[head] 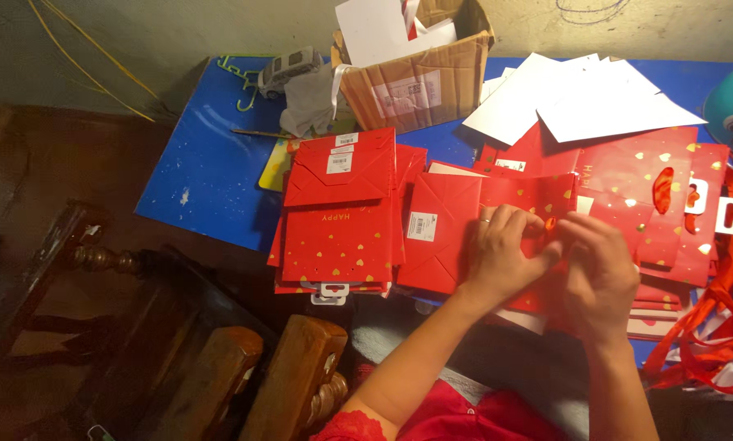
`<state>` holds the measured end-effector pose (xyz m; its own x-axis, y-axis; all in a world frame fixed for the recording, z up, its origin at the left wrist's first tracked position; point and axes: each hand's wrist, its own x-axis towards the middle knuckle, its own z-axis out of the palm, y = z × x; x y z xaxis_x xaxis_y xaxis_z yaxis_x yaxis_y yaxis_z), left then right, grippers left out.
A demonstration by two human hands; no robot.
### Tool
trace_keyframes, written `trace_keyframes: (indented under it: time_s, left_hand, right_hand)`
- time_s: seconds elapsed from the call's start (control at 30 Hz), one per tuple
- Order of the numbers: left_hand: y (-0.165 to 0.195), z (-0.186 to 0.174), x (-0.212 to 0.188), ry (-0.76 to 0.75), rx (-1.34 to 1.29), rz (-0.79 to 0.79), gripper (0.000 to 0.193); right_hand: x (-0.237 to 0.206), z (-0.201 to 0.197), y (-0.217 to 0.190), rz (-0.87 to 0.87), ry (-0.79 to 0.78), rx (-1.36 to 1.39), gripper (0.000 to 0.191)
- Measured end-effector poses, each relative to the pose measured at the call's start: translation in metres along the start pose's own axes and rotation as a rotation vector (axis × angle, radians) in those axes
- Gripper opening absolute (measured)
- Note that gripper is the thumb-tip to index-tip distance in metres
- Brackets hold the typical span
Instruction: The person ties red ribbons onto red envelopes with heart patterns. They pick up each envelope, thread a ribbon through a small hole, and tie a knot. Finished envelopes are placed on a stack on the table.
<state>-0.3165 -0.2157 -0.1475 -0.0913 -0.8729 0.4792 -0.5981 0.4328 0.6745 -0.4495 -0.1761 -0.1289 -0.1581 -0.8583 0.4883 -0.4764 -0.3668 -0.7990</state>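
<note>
My left hand presses on a flat red paper gift bag with gold hearts, a ring on one finger. My right hand meets it at the bag's top edge, fingers pinched around a bit of red ribbon. Both hands hold the same bag on the blue table. A stack of folded red bags lies to the left of my hands. More red bags with ribbon handles lie to the right.
An open cardboard box with white sheets stands at the back. White card sheets lie at the back right. Loose red ribbons pile at the right edge. A dark wooden chair sits at the lower left.
</note>
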Motion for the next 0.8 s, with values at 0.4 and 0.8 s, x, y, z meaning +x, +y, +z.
trace_keyframes:
  time_s: [0.4, 0.8]
  left_hand:
    - [-0.01, 0.005, 0.007, 0.044, -0.047, -0.039, 0.014]
    - [-0.015, 0.005, 0.004, -0.012, -0.156, 0.022, 0.015]
  right_hand:
    - [0.012, 0.016, 0.032, 0.097, 0.04, 0.059, 0.032]
    - [0.006, 0.009, 0.053, 0.275, -0.082, 0.364, 0.033]
